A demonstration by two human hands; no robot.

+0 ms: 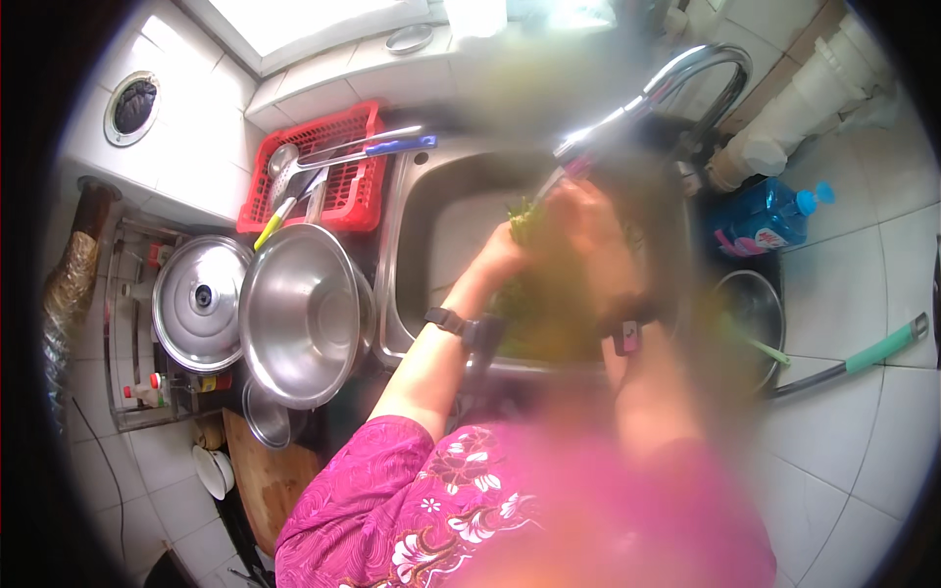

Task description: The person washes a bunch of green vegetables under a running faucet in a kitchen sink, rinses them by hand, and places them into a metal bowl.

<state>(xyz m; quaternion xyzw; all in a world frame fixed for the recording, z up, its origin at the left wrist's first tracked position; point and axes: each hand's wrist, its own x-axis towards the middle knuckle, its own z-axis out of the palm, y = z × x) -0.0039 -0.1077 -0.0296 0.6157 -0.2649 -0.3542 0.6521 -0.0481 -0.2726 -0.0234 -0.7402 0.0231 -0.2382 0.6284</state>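
Over the stainless-steel sink [403, 220], my left hand [503, 251] grips a bunch of leafy greens [523, 219], its cut stems pointing up towards the tap. More of the green hangs below, between the wrists, badly blurred. My right hand [588, 213] is raised just beneath the chrome tap spout [581, 143], beside the greens. A smear on the lens hides its fingers, so whether it holds anything cannot be made out. A thin stream of water [549, 184] runs from the spout onto the stems.
Left of the sink stand a steel basin [305, 316], a pot lid [202, 303] and a red plastic basket [323, 165] with ladles and knives. On the right are a blue detergent bottle [764, 217], a steel pot [757, 309] and a green-handled pan [875, 356].
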